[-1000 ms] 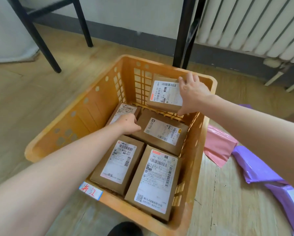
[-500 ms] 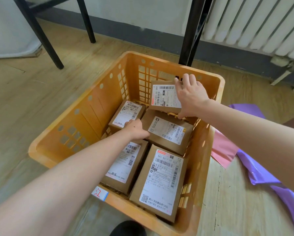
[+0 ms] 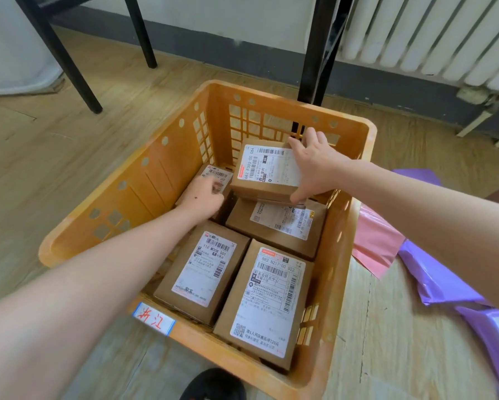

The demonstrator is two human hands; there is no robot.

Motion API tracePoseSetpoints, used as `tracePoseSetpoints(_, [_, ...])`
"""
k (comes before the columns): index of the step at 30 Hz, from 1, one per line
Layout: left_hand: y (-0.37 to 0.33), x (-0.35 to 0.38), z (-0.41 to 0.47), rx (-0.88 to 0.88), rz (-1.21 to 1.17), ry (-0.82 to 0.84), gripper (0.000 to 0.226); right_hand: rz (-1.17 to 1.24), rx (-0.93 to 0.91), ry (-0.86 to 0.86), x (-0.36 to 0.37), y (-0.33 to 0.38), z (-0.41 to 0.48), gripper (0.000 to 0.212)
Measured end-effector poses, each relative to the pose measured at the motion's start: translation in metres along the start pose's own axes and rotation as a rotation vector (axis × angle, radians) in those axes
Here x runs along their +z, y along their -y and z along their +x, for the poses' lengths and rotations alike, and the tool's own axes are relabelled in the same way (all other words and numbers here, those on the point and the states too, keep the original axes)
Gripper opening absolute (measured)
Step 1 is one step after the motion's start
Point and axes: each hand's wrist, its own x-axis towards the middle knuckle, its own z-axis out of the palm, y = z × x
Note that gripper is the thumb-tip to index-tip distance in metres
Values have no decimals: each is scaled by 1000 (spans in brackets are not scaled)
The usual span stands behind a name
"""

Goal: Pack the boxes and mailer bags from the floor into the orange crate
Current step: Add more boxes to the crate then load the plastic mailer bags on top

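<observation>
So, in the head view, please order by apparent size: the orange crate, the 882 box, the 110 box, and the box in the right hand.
1. Orange crate
2. 882 box
3. 110 box
4. Box in the right hand: 682 box

The nearer boxes may only look larger.

The wooden floor (image 3: 55, 174) bears the orange crate (image 3: 144, 197), a pink mailer (image 3: 375, 243) and seemingly two purple mailers (image 3: 433, 278).

Inside the orange crate (image 3: 167, 180), the right hand (image 3: 314, 166) is gripping a small labelled box (image 3: 267, 171) and holding it tilted over another box (image 3: 280, 226) at the far end. The left hand (image 3: 203, 197) is pressing on a box (image 3: 218, 176) in the far left corner, while two larger boxes (image 3: 202, 272) (image 3: 267, 301) are lying side by side nearer the camera. A pink mailer bag (image 3: 375, 243) and purple mailer bags (image 3: 444, 281) are lying on the wooden floor (image 3: 40, 157) to the crate's right.
</observation>
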Motion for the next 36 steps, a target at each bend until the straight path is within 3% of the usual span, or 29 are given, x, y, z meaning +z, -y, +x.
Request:
tracePoseSetpoints(2, [0, -13, 1, 85, 10, -102, 76, -25, -65, -12, 1, -1, -1, 130])
tracePoseSetpoints(5, [0, -32, -2, 409, 301, 10, 113, -53, -189, -56, 2, -1, -3, 133])
tracePoseSetpoints(10, [-7, -42, -12, 633, 547, 162, 125, -99, -314, -122, 1, 9, -9, 136])
tracePoseSetpoints(15, [-17, -38, -20, 702, 675, -3, 123, -73, -419, -146, -1, 25, -7, 134])
tracePoseSetpoints(21, [-13, -44, -20, 608, 750, -24, 121, 44, -483, -106, 4, 39, 5, 129])
tracePoseSetpoints(26, [-7, -54, -21, 380, 632, 18, 120, 114, -483, -105, 4, 35, 11, 120])
tracePoseSetpoints(31, [-13, -73, -25, 70, 420, 314, 114, 142, -672, -437, 3, 42, -3, 70])
tracePoseSetpoints(33, [-17, -70, -36, 16, 418, 427, 115, 136, -762, -485, 5, 49, -10, 62])
tracePoseSetpoints(36, [-23, -56, -62, -5, 632, 540, 129, 118, -833, -488, 9, 57, -18, 63])
